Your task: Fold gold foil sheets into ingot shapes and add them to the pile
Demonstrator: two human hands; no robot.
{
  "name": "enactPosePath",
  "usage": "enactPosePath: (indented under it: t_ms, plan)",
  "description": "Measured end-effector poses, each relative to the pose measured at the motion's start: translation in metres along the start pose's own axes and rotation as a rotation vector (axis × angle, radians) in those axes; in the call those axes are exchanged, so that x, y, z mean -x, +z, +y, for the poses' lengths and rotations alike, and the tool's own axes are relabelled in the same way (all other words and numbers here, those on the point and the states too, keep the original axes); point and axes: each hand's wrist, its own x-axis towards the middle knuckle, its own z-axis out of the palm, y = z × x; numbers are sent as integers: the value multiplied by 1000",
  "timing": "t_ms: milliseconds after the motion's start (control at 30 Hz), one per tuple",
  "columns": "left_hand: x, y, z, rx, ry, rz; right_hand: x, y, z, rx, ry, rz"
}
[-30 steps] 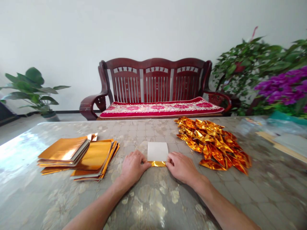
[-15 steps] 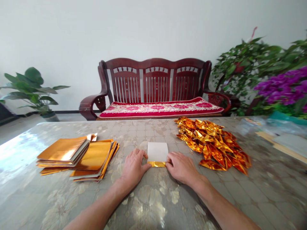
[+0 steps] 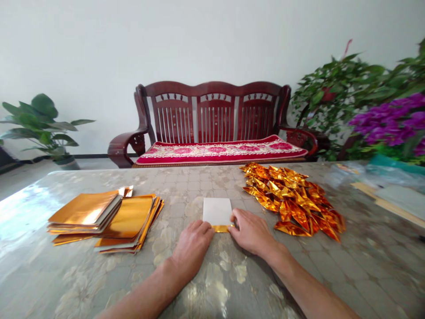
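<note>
A sheet of foil paper (image 3: 217, 212) lies on the table with its white side up. Along its near edge runs a narrow folded-over gold strip. My left hand (image 3: 195, 241) is closed at the left end of that strip, its fingers curled together over the fold and hiding the corner. At the right end, my right hand (image 3: 249, 231) pinches the near right corner between thumb and curled fingers. Right of my hands lies a heap of folded gold foil pieces (image 3: 295, 199) with pointed ends. Stacked gold foil sheets (image 3: 133, 217) lie to the left.
The table (image 3: 186, 297) has a glossy patterned cover. Clear plastic bags and flat boards (image 3: 395, 199) lie at its right end. Behind it stands a dark red wooden bench (image 3: 217, 116) with a red floral mat. Potted plants (image 3: 43, 128) and purple flowers (image 3: 392, 119) flank it.
My left hand has shifted nearer and slightly right, from pinching the sheet's left edge to curling over the fold's left end. My right hand stays at the right corner. The view moved slightly.
</note>
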Motion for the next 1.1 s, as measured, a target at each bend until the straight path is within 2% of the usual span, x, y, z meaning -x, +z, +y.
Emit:
enactPosePath:
  t_ms: [133,267,367,567,733,900,1000,1100]
  plan:
    - [2,-2,15,-140,-16,-67,2,1,-2,10,-222,78]
    - [3,3,21,-204,-25,-54,5,3,-6,22,-486,16]
    - [2,5,23,-243,-21,-43,5,5,-6,36,-547,-4]
    - [5,5,28,-373,-45,-71,8,-3,-11,163,-491,-43]
    - [10,9,30,-441,-91,-38,19,-17,-25,262,-353,-111]
    - [12,11,31,-481,-99,-25,22,-1,-31,317,-175,-132]
    - [12,7,32,-510,-90,-83,21,9,-32,333,-164,-129]
    - [9,-1,31,-447,-103,-119,21,6,-31,343,-165,-120]
